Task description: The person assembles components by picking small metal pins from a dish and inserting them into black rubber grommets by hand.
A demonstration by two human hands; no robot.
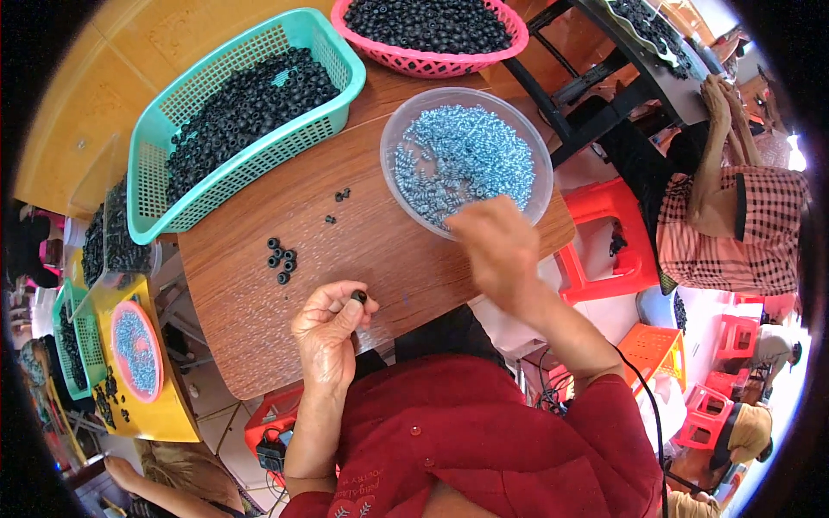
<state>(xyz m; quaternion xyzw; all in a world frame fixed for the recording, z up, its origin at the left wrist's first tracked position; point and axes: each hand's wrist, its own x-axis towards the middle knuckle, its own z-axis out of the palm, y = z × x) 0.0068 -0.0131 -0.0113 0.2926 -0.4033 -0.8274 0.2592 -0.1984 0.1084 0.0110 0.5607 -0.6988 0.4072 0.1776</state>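
My left hand (326,332) is pinched shut on a small black round part (358,296) with a hollow end, held above the near edge of the brown table (380,190). Over the near rim of a clear round tub (389,186) is my right hand (501,255), slightly blurred, thumb and fingers drawn together; anything between them is too small to make out. Many small shiny blue pieces (471,151) fill the tub. A cluster of black round parts (281,259) lies on the table left of my hands, with a few smaller black bits (338,197) beyond it.
A turquoise basket (237,164) of black parts stands at the back left, and a pink basket (432,62) of them at the back. To the right are a red stool (613,237) and a seated person in a checked shirt (734,224). A yellow table (168,406) stands left.
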